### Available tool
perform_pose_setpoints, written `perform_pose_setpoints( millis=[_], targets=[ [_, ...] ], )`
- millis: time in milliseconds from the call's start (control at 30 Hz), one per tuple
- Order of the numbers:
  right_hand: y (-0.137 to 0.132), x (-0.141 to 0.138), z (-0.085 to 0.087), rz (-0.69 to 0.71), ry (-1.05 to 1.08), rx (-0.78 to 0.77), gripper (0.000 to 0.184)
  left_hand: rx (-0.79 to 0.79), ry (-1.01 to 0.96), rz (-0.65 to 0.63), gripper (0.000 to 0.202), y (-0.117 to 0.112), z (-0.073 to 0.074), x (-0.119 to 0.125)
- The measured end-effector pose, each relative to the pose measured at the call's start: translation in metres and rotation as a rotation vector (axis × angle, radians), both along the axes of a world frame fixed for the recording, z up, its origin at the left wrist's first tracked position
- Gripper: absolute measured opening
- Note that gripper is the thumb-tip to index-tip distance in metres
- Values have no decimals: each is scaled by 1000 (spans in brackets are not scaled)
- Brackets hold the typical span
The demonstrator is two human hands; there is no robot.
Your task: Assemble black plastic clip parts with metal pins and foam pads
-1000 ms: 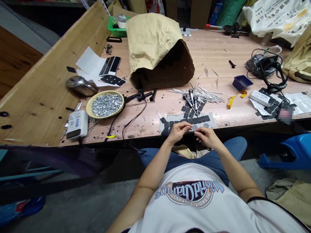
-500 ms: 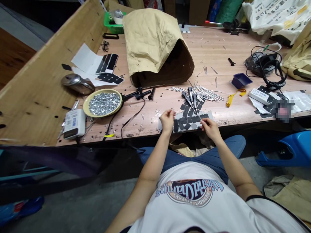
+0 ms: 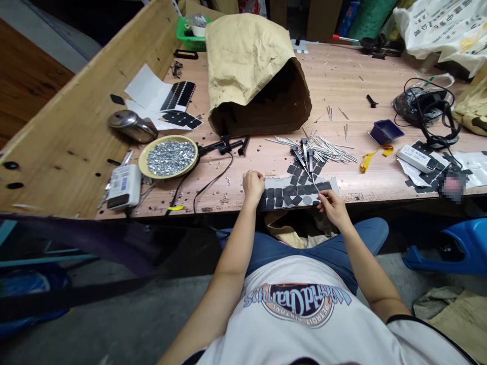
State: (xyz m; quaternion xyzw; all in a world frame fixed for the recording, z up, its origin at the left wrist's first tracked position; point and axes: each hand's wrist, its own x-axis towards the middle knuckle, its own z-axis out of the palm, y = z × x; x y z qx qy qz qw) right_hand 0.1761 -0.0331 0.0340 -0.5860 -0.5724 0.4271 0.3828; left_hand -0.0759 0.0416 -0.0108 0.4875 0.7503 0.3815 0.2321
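My left hand (image 3: 253,187) has its fingertips pinched together at the tabletop, left of a grey mat with black patches (image 3: 281,195). It covers the place where small shiny metal pieces lay; whatever is between the fingers is hidden. My right hand (image 3: 332,205) pinches a thin metal rod (image 3: 315,185) over the right part of the mat. Just beyond the rod's far end are several black plastic parts with rods (image 3: 305,152). They rest against a loose pile of thin metal rods (image 3: 331,150).
A yellow bowl (image 3: 143,163) full of small metal pieces stands at left, near a white box (image 3: 125,187) and a metal jug (image 3: 133,125). A big paper bag (image 3: 247,61) lies open behind. To the right are a dark blue tray (image 3: 386,132), a yellow strap (image 3: 367,161) and black headgear (image 3: 437,119).
My left hand has moved left, off the mat's edge, down to the small metal pieces. My right hand stays over the mat with the rod. The view has shifted slightly.
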Motion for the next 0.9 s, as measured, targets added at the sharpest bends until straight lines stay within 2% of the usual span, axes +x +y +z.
perform_pose_setpoints(
  millis=[100,233,300,400,533,700,900],
  targets=[
    [0,-5,1,22,-29,11,42,70,-136,21,21,-4,6,8],
    [2,-26,6,124,-171,141,32,130,-705,-19,13,-16,13,26],
    [4,-39,9,165,-292,260,27,135,-973,-98,24,-22,14,36],
    [7,-53,14,192,-483,356,22,127,-1169,-190,41,-32,13,47],
    [8,-56,18,207,-644,373,21,133,-1213,-234,49,-41,11,51],
    [5,-54,23,241,-739,360,23,184,-1157,-234,54,-45,12,56],
    [6,-52,25,271,-700,289,20,257,-1022,-272,57,-46,16,55]
  ],
)
